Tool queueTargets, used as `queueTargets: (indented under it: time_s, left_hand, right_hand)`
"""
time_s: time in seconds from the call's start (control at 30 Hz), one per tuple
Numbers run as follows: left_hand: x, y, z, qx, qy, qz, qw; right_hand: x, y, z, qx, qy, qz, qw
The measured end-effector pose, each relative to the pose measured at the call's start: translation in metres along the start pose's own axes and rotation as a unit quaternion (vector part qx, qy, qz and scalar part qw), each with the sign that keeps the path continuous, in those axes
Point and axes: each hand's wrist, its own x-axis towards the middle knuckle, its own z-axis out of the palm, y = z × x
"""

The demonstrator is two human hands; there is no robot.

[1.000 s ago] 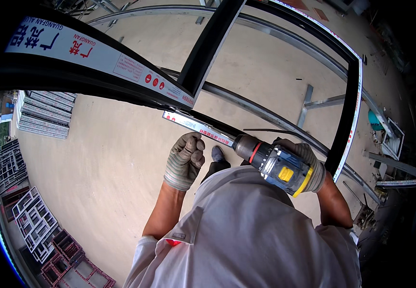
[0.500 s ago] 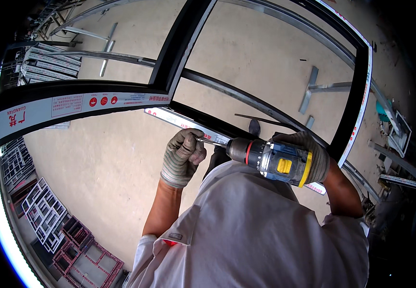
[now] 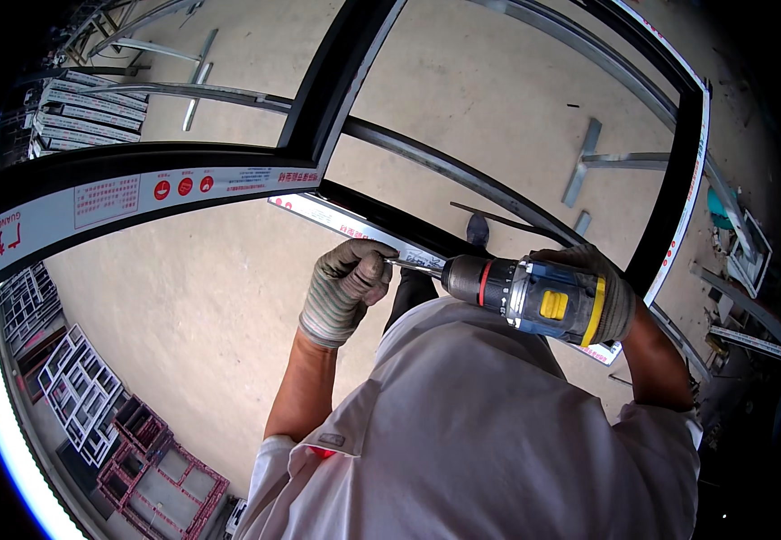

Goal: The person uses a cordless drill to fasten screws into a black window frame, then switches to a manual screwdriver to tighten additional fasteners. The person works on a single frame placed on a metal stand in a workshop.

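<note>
My right hand (image 3: 613, 301), in a striped knit work glove, is wrapped round the rear of a blue-and-black cordless drill (image 3: 534, 301) with yellow parts and a red ring. The drill lies nearly level, its chuck pointing left. From the chuck runs a thin metal drill bit (image 3: 422, 266). Its far end meets the pinched thumb and fingers of my left hand (image 3: 345, 292), gloved alike; whether a small screw is also between them cannot be seen. Just beyond both hands is a black window frame (image 3: 390, 219) with white printed protective film on its outer sides.
Curved-looking metal rails (image 3: 462, 171) pass beneath the frame. Film-wrapped profiles (image 3: 93, 112) are stacked at far left. White lattice frames (image 3: 80, 391) and dark red frames (image 3: 161, 477) lie at lower left. A metal T-shaped support (image 3: 584, 162) stands on the floor at right.
The drill and my right hand have shifted slightly right, so more of the bit shows between chuck and left fingers. My left hand keeps its pinch. The view has shifted slightly.
</note>
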Motion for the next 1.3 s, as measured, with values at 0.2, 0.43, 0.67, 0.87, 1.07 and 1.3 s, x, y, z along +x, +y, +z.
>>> queueTargets:
  time_s: [0.2,0.43,0.67,0.87,1.07,1.3]
  left_hand:
    - [-0.003,0.009,-0.007,0.129,0.003,-0.020,0.991]
    - [-0.005,0.018,-0.004,0.305,-0.021,0.036,0.951]
    - [-0.005,0.021,0.002,0.332,-0.033,0.039,0.942]
    - [-0.005,0.011,0.006,0.308,-0.034,0.049,0.950]
    - [-0.002,0.005,0.013,0.292,-0.019,0.029,0.956]
    - [0.009,-0.020,0.022,0.055,0.011,0.029,0.998]
  right_hand:
    - [0.002,-0.005,-0.002,-0.042,-0.077,-0.042,0.995]
    - [0.001,-0.015,0.008,-0.410,-0.122,-0.252,0.868]
    - [0.001,-0.036,0.004,-0.492,-0.178,-0.266,0.810]
    - [-0.009,-0.050,0.011,-0.544,-0.168,-0.287,0.770]
    - [-0.009,-0.064,0.013,-0.612,-0.177,-0.266,0.723]
    - [0.000,-0.065,0.000,-0.653,-0.192,-0.328,0.655]
